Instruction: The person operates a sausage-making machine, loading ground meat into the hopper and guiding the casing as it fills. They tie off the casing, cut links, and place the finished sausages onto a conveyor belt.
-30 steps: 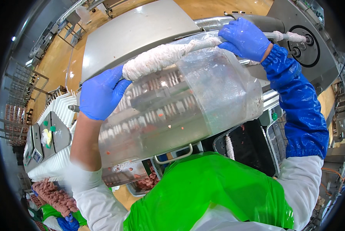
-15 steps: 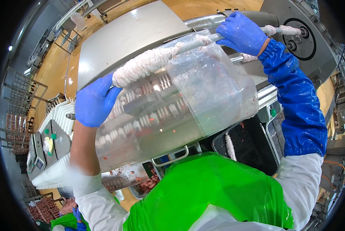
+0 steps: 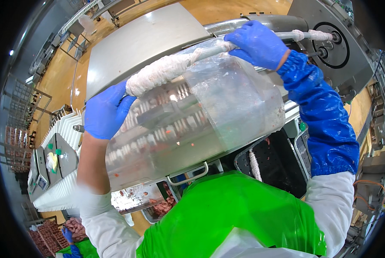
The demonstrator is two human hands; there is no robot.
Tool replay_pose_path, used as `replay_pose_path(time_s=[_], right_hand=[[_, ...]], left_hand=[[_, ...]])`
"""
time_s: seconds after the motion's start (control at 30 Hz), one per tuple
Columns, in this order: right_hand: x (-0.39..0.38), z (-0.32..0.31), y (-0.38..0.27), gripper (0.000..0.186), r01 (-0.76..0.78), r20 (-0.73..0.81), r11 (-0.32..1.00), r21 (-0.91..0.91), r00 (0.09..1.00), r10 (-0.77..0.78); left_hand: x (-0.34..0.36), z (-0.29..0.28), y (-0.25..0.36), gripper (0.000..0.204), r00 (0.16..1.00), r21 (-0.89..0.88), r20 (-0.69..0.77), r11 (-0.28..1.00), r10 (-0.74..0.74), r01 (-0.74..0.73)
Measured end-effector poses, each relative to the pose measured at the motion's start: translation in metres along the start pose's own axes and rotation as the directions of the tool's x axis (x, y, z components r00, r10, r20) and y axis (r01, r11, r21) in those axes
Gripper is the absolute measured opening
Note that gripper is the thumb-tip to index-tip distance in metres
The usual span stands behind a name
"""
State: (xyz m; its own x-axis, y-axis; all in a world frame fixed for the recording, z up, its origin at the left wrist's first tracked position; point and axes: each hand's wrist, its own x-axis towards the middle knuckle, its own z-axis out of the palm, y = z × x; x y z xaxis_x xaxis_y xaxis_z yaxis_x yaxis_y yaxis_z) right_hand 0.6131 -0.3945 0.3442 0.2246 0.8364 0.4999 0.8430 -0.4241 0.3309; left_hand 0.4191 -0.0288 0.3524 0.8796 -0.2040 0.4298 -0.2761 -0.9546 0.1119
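A pale, gathered sausage casing point(image 3: 160, 74) sits bunched on a long metal stuffing tube point(image 3: 213, 50) that slants across the machine. At the casing's left end, my blue-gloved left hand point(image 3: 105, 112) is closed round the tube, its thumb against the bunched edge. Farther right, my right hand point(image 3: 260, 45), in a blue glove and sleeve, has its fingers wrapped over the tube at the casing's thin, loose end. Two small casing bunches point(image 3: 320, 35) remain on the tube between that hand and the round machine head point(image 3: 341, 47). What my palms press on is hidden.
Below the tube lies a clear guard point(image 3: 166, 150) with a handle point(image 3: 192, 175). A black tray point(image 3: 283, 159) holding a casing stick point(image 3: 255, 165) stands near my green apron. A white-finned conveyor point(image 3: 59, 191) is at left; a co-worker's gloved hand point(image 3: 67, 234) shows lower left.
My right hand has slid left along the tube and slightly nearer to me. The left hand stays at the casing's end. The co-worker at lower left has shifted.
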Motion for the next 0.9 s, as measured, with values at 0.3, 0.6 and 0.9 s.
replay_pose_path(time_s=[0.3, 0.6, 0.9], right_hand=[[-0.023, -0.012, 0.034, 0.031, 0.076, 0.152, 0.989, -0.128, 0.987, -0.056], [-0.032, -0.018, 0.049, 0.032, 0.042, 0.244, 0.994, -0.106, 0.97, -0.015], [-0.028, -0.022, 0.024, 0.03, 0.013, 0.052, 0.999, -0.039, 0.999, -0.011]], left_hand=[[-0.002, 0.0, 0.001, 0.034, 1.0, -0.024, -0.001, 1.0, -0.007, 0.007], [-0.002, 0.001, -0.003, 0.033, 1.0, 0.027, 0.023, 1.0, -0.003, 0.002], [0.0, 0.0, 0.003, 0.031, 1.0, 0.01, 0.026, 1.0, -0.014, 0.014]])
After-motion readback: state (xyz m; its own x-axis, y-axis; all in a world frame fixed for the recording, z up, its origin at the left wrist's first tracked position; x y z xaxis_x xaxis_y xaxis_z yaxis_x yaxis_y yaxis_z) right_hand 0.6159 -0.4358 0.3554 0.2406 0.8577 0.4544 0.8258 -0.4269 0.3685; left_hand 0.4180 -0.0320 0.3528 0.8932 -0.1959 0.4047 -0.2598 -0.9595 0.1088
